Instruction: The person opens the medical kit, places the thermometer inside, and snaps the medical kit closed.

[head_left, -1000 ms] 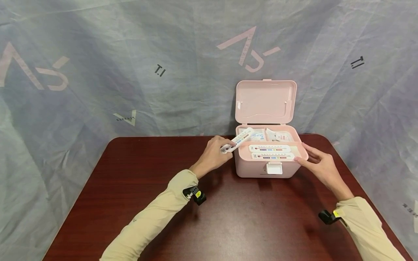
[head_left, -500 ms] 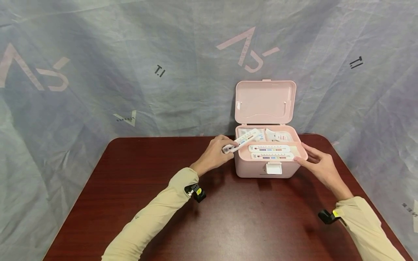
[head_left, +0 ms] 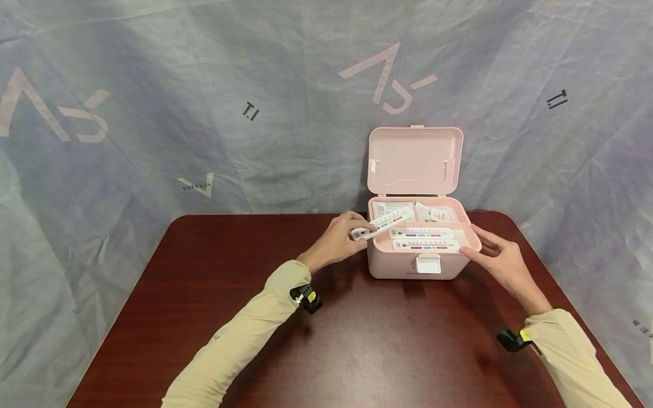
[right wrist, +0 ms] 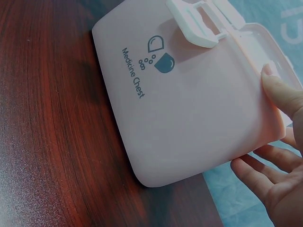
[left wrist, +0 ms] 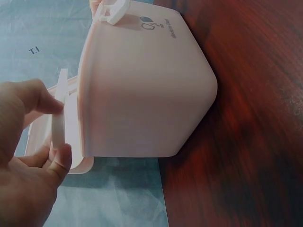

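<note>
My left hand (head_left: 336, 241) pinches a white thermometer card (head_left: 391, 220) between thumb and fingers. The card slants over the left rim of a pink medicine chest (head_left: 390, 266), its far end above the back left compartment. In the left wrist view the thermometer card (left wrist: 58, 113) is seen edge-on beside the chest wall. Inside the front compartment lie two similar thermometer cards (head_left: 421, 233), one before the other. My right hand (head_left: 502, 260) grips the chest's front right corner, thumb on the rim and fingers along the side. The right wrist view shows "Medicine Chest" lettering on the front.
Raised at the back is the chest's lid (head_left: 414, 161). A paper packet (head_left: 384, 207) fills the back left compartment, and a clear-wrapped packet (head_left: 436, 213) the back right one. The chest stands on a dark red-brown table (head_left: 377, 340), with a grey cloth (head_left: 285, 141) behind.
My left hand has moved slightly right with the thermometer card, which now lies flatter and reaches further over the chest. The right hand keeps its place on the corner.
</note>
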The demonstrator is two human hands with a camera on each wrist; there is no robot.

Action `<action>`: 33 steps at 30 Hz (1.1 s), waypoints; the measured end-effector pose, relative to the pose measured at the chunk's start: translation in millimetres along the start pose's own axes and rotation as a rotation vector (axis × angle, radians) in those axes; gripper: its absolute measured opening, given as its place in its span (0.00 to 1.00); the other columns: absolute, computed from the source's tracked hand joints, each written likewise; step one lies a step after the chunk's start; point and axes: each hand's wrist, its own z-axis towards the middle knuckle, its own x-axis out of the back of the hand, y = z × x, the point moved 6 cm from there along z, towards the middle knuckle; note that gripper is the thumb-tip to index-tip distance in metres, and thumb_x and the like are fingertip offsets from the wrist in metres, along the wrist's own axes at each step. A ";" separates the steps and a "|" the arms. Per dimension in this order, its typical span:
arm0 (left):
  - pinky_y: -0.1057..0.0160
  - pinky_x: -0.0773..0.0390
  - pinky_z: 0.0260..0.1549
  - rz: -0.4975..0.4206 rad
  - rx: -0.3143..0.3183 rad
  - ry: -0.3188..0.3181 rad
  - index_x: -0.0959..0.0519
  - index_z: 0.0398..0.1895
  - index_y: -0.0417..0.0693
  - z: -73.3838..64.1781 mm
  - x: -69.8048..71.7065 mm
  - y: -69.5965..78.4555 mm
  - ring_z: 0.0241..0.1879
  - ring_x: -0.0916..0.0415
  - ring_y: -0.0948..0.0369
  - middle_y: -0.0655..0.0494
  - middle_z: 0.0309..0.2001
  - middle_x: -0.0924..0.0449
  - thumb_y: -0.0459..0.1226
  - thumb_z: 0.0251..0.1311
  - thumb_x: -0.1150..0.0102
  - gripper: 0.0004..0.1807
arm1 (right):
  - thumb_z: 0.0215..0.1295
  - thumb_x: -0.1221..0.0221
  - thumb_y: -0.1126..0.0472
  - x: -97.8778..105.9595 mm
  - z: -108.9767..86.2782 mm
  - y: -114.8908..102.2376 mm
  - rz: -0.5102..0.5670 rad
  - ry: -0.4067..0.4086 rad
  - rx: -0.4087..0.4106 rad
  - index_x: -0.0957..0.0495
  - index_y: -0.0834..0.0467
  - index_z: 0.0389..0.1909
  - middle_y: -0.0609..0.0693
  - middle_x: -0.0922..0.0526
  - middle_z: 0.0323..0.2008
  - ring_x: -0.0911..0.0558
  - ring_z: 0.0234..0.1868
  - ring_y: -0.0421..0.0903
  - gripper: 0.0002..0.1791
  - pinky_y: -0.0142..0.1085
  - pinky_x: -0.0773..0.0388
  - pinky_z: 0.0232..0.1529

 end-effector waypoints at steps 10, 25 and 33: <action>0.70 0.27 0.35 -0.039 -0.034 0.004 0.16 0.46 0.51 5.6 -0.7 -2.2 0.38 0.30 0.64 0.56 0.48 0.28 0.30 0.51 0.41 0.18 | 0.57 0.34 0.51 0.4 0.5 1.1 -0.005 0.000 -0.007 0.37 0.53 0.69 0.63 0.33 0.64 0.24 0.51 0.36 0.39 0.19 0.26 0.36; 0.71 0.29 0.37 0.014 -0.078 -0.022 0.16 0.46 0.51 12.4 -3.4 4.9 0.45 0.32 0.61 0.54 0.48 0.27 0.30 0.51 0.41 0.18 | 0.57 0.34 0.51 1.2 -0.4 1.5 -0.009 0.004 -0.011 0.37 0.53 0.69 0.63 0.33 0.64 0.24 0.51 0.36 0.39 0.19 0.26 0.36; 0.69 0.30 0.38 0.028 -0.108 -0.054 0.16 0.46 0.51 16.6 -6.4 9.0 0.45 0.33 0.62 0.56 0.47 0.28 0.31 0.53 0.41 0.17 | 0.57 0.34 0.51 0.6 -0.5 0.5 -0.001 -0.003 -0.010 0.38 0.52 0.69 0.63 0.33 0.64 0.23 0.52 0.40 0.39 0.20 0.25 0.36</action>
